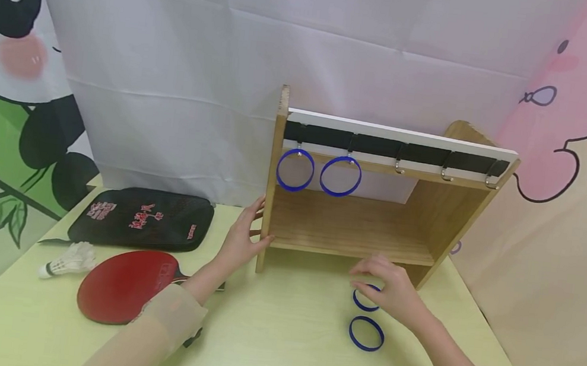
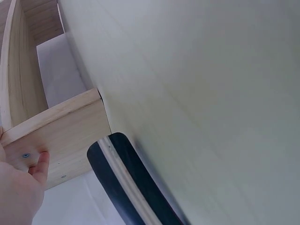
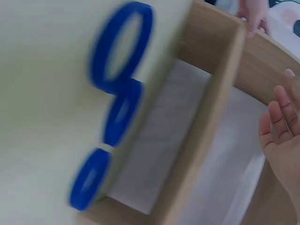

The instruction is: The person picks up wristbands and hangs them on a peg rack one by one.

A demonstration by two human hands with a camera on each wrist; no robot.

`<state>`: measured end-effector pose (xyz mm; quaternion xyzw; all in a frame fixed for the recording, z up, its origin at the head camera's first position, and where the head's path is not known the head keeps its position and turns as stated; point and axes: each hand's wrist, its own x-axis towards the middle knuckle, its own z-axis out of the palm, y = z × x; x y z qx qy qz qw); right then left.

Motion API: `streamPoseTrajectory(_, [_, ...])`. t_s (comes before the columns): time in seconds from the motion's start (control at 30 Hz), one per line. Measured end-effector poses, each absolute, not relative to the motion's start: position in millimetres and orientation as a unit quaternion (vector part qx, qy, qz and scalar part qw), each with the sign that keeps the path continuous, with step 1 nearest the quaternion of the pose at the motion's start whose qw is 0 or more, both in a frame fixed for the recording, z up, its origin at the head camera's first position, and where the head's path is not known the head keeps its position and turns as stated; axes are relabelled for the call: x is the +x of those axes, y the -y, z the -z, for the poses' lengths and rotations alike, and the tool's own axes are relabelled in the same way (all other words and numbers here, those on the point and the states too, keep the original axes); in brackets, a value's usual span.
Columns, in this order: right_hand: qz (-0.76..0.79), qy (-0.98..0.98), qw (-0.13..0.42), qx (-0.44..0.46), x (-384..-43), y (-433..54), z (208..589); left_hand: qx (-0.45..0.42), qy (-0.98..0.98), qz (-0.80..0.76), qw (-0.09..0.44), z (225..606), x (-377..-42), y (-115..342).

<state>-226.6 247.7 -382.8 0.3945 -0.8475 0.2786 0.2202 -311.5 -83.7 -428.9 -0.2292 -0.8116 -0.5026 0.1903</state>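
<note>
Rings (image 3: 99,61) in blue seemed light, springy, best pinched by the rim; right grip (image 1: 389,285) hovered, relaxed and empty; left grip (image 1: 239,240) clasped the wooden rack (image 1: 353,225).

5 blue rings (image 3: 99,61), 5 hooks (image 1: 447,175)

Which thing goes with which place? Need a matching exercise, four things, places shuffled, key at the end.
Things
1. Red round table-tennis paddle
2. The person's left hand
3. Leftmost thin round blue ring
4. Flat black case with red lettering

Places
A. Hanging from a silver metal hook
B. Lying on the pale yellow tabletop, farther back than the paddle
C. On the left side panel of the light wooden shelf
D. Partly hidden by the beige left sleeve in the head view

Pairs: 1-D, 2-C, 3-A, 4-B
</note>
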Motion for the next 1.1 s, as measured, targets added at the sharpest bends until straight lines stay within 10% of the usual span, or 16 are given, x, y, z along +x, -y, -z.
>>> streamPoseTrajectory(1.1, [-0.214, 0.901, 0.001, 0.378, -241, -294, 458, -0.227, 0.815, 0.499, 0.187, 428, -311, 83])
